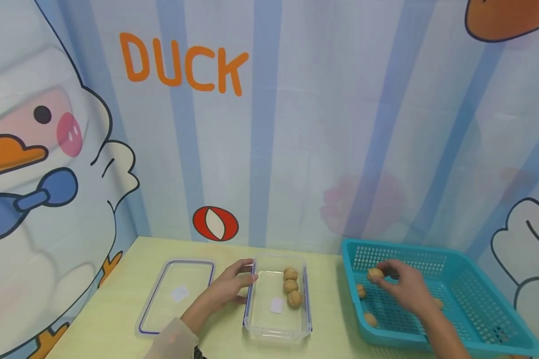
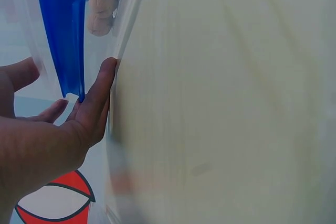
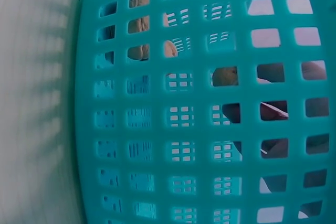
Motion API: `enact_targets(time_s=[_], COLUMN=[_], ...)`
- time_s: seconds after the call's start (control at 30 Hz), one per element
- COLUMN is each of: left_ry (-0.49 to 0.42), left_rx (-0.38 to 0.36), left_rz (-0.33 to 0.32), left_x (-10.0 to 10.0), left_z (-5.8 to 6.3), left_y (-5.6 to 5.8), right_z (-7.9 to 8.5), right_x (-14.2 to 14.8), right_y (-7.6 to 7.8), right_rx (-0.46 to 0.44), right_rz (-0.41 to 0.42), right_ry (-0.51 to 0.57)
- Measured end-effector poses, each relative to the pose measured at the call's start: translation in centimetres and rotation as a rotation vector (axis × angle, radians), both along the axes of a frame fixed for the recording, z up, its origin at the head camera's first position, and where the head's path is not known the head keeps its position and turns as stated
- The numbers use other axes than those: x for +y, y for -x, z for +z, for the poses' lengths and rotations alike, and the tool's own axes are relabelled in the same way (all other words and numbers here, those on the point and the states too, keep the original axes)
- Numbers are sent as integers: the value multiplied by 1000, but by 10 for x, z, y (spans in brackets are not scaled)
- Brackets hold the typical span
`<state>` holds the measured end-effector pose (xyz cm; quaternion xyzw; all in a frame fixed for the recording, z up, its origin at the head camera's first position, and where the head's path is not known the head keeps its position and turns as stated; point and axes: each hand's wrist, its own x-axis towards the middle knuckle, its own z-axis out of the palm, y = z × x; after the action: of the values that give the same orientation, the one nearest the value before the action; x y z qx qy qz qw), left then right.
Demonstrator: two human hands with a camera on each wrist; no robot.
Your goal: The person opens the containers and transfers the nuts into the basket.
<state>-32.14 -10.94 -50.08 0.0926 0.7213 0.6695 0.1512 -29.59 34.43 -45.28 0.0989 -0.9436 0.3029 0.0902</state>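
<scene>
My right hand point(image 1: 406, 286) pinches a walnut point(image 1: 375, 274) between thumb and fingers above the left part of the turquoise basket point(image 1: 480, 279). Through the basket's holes, the right wrist view shows parts of that hand and the held walnut point(image 3: 225, 76). My left hand point(image 1: 229, 285) rests against the left side of a clear plastic box point(image 1: 278, 333), its fingers fairly straight beside the blue clip point(image 2: 64, 38). Inside the box, three walnuts point(image 1: 290, 286) stand in a row along the right wall. More walnuts point(image 1: 370, 319) lie in the basket, some partly hidden by the right arm.
A clear lid point(image 1: 176, 284) with a blue seal lies on the pale yellow table point(image 1: 328, 299), left of the box. Behind the table hangs a striped curtain point(image 1: 296, 149) with duck pictures. The basket's raised, perforated walls surround the loose walnuts.
</scene>
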Motion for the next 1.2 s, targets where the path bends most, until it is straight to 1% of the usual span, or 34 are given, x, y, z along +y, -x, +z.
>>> enact_targets(time_s=[0.27, 0.73, 0.9, 1.2], left_ry=[7, -4, -8, -10], left_rx=[-7, -14, -23, -5], left_rz=[5, 3, 1, -20], left_x=[0, 0, 0, -1], left_z=[-2, -3, -1, -2], left_y=[1, 3, 4, 3], right_z=[2, 3, 3, 1], right_x=[1, 1, 2, 3], right_y=[2, 2, 3, 2], right_rx=[-8, -35, -34, -19], right_rz=[-13, -13, -22, -31], right_ry=[-25, -17, -20, -18])
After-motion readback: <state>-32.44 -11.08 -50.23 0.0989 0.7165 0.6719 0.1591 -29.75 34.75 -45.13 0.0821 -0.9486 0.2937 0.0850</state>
